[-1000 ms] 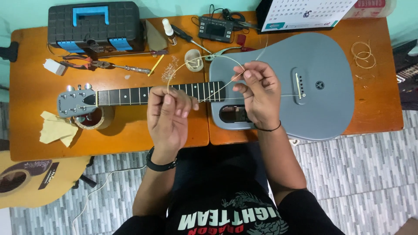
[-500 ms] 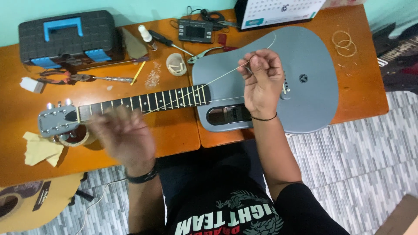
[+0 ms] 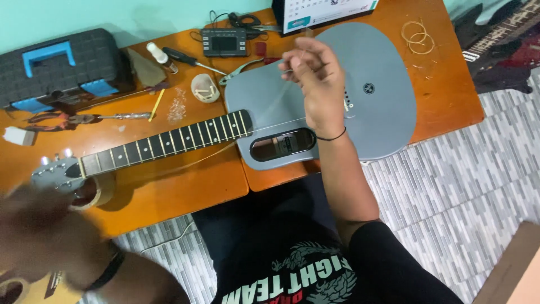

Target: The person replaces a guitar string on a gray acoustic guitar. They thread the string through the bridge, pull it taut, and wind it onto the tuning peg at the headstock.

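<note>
Nearest you, your left hand (image 3: 42,225) is a blur just below the grey guitar (image 3: 315,107) headstock; I cannot tell how its fingers sit. The guitar lies flat across the orange bench (image 3: 169,194), neck pointing left. Your right hand (image 3: 315,84) hovers over the guitar's body, fingers pinched shut on a thin string (image 3: 264,110) running toward the neck. Beyond the neck sit pliers (image 3: 73,119) and a black toolbox (image 3: 62,65).
</note>
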